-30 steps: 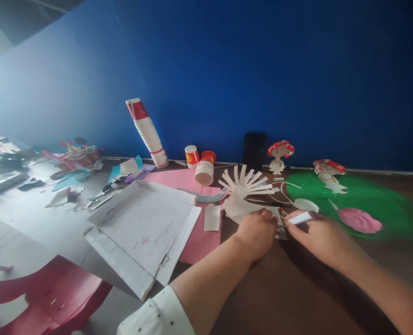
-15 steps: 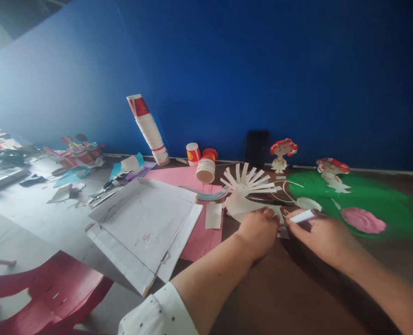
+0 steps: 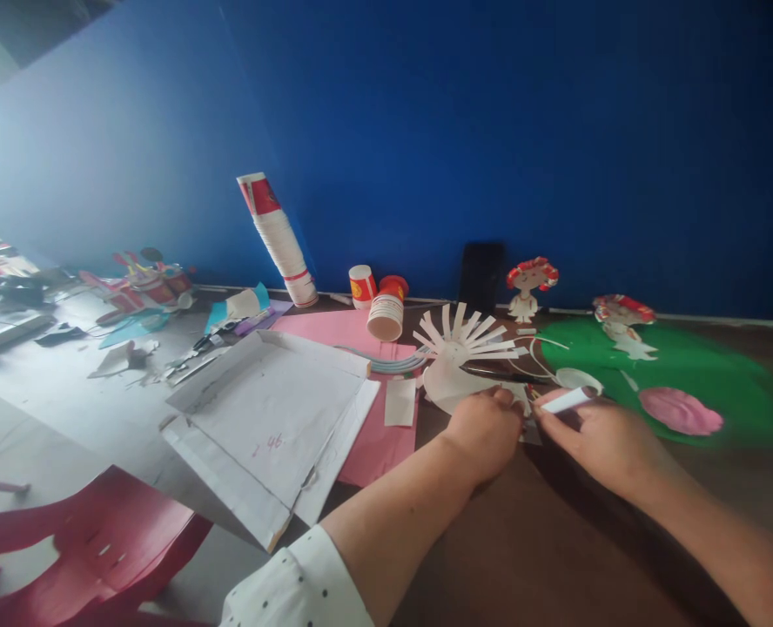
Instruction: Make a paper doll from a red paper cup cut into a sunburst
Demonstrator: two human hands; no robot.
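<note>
My left hand (image 3: pixel 487 431) rests curled on the brown table, its fingers pressing a small white paper piece (image 3: pixel 515 399) beside a white paper cup cut into fanned strips (image 3: pixel 463 342). My right hand (image 3: pixel 599 435) pinches a white stick-shaped thing (image 3: pixel 566 401), like a marker or glue stick, with its tip pointing left at that paper. The two hands almost touch.
A white flat cardboard box (image 3: pixel 270 418) lies on pink paper (image 3: pixel 373 444) at the left. Behind stand a leaning stack of paper cups (image 3: pixel 277 239), single cups (image 3: pixel 385 315), a dark phone (image 3: pixel 481 277), paper dolls (image 3: pixel 528 283), and a green sheet (image 3: pixel 687 370) with a pink piece (image 3: pixel 680 411). A red chair (image 3: pixel 99 557) sits lower left.
The view has drifted slightly; my hands stay in place over the small paper, with the right hand's stick shifting only a little.
</note>
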